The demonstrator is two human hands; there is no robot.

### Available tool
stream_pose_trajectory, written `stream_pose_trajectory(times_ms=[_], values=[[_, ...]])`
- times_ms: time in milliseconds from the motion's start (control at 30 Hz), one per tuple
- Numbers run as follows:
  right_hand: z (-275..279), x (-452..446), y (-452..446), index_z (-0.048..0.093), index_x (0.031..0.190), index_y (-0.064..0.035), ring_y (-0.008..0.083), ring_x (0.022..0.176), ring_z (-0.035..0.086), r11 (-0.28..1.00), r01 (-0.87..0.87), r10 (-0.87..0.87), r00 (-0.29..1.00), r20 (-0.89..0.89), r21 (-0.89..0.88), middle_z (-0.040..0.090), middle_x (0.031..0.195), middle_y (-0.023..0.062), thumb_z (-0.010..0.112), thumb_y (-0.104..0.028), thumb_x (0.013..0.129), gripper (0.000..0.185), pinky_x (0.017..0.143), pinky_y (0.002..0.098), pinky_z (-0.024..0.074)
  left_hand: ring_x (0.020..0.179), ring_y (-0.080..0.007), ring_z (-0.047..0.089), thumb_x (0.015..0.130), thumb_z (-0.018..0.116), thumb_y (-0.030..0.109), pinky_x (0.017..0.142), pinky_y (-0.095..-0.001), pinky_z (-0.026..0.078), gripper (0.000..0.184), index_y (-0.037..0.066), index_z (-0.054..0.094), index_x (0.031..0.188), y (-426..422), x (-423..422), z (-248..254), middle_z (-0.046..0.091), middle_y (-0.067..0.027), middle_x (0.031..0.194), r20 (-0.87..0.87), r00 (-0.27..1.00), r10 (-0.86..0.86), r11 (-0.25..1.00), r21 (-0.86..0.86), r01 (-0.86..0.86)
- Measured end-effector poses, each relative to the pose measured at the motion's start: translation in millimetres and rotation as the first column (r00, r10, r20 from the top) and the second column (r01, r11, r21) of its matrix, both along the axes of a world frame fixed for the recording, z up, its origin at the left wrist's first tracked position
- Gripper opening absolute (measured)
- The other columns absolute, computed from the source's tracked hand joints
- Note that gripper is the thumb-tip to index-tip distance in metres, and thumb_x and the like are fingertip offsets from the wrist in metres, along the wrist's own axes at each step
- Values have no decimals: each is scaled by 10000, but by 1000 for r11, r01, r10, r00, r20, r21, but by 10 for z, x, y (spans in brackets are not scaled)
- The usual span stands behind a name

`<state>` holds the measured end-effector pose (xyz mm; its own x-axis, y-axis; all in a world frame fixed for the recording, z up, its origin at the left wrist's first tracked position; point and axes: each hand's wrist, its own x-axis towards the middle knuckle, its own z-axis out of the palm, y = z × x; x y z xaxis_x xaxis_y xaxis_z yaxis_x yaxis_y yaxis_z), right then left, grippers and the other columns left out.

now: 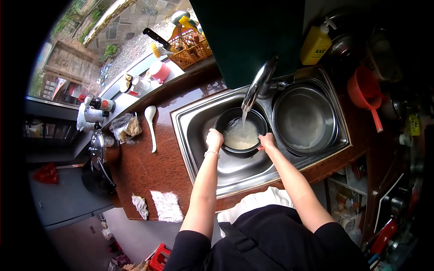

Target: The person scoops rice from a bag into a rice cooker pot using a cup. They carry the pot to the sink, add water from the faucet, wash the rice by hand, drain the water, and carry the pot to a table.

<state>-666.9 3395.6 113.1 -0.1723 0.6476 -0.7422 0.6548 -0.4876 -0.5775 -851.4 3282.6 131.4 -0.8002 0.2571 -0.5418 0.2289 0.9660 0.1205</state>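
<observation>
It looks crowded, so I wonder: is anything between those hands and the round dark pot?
Nothing visible is: the left hand and right hand grip opposite sides of the round dark pot. The shiny silver metal tap is above, its water falling between them, blocking neither.

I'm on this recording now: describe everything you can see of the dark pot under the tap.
The dark pot is round and black, smooth-looking, probably metal, with its opening upward. It holds cloudy water and pale grains, likely rice; water streams in from the tap. It sits within the left-hand basin, gripped at opposite sides by the left hand and right hand. Whether its base touches the basin is hidden.
</observation>
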Motion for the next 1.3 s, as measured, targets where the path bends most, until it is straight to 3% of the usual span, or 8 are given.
stream_pose_trajectory(times_ms=[500, 633, 733, 833, 933, 967, 1067, 1300], values=[[27, -9, 30, 567, 761, 116, 225, 444, 597, 1000, -17, 17, 1000, -10, 5, 601, 614, 171, 549, -118, 756, 235, 335, 275, 481, 972, -323, 580, 825, 458, 128, 823, -376, 472, 311, -49, 482, 1080, -4, 26, 56, 591, -214, 1026, 1, 1000, -3, 1000, 19, 3], [-65, 31, -15, 568, 839, 93, 216, 459, 590, 1000, 11, -10, 999, -47, 21, 601, 683, 160, 546, -108, 753, 220, 327, 283, 479, 920, -369, 578, 788, 477, 140, 811, -413, 460, 315, -51, 503, 1037, -155, 33, -101, 594, -257, 941, -73, 997, -22, 968, 246, 39], [-49, 223, -172, 567, 904, 49, 204, 479, 576, 999, -3, 9, 988, -157, 36, 584, 748, 134, 543, -82, 743, 208, 333, 303, 494, 862, -421, 563, 733, 512, 155, 791, -450, 446, 325, -37, 516, 995, -435, 148, -211, 586, -286, 850, -150, 988, -46, 848, 516, 118], [102, 375, -361, 560, 846, 50, 196, 472, 586, 991, -31, 63, 966, -250, 130, 585, 693, 125, 554, -74, 740, 163, 355, 312, 502, 759, -388, 589, 721, 542, 138, 703, -439, 458, 274, -14, 538, 949, -705, 365, -170, 596, -243, 765, -169, 983, 72, 769, 637, 53], [353, 366, -407, 556, 816, 48, 193, 462, 593, 973, -133, 183, 943, -278, 189, 581, 638, 112, 588, -94, 746, 161, 361, 292, 489, 570, -339, 557, 710, 533, 116, 576, -416, 431, 227, -9, 536, 901, -883, 382, -22, 543, -184, 603, -109, 981, 159, 728, 685, -42], [423, 334, -398, 554, 805, 48, 194, 458, 593, 968, -145, 205, 929, -307, 206, 579, 626, 111, 599, -102, 747, 167, 364, 287, 487, 569, -270, 567, 710, 544, 104, 580, -373, 444, 230, -22, 541, 902, -893, 367, 72, 561, -171, 629, -116, 979, 168, 739, 672, -47], [595, 265, -351, 546, 763, 47, 186, 451, 593, 948, -163, 257, 898, -356, 274, 581, 593, 105, 624, -114, 759, 179, 368, 278, 481, 554, -326, 566, 720, 531, 102, 562, -410, 431, 172, -9, 524, 852, -881, 309, 61, 542, -184, 590, -174, 961, 216, 613, 790, 5], [705, 465, -185, 554, 770, 49, 166, 447, 584, 961, -183, 252, 890, -379, 207, 586, 604, 91, 595, -84, 778, 140, 352, 261, 483, 591, -320, 574, 716, 562, 78, 587, -391, 437, 217, -17, 536, 909, -809, 528, 197, 560, -198, 642, -138, 966, 220, 661, 749, -43]])
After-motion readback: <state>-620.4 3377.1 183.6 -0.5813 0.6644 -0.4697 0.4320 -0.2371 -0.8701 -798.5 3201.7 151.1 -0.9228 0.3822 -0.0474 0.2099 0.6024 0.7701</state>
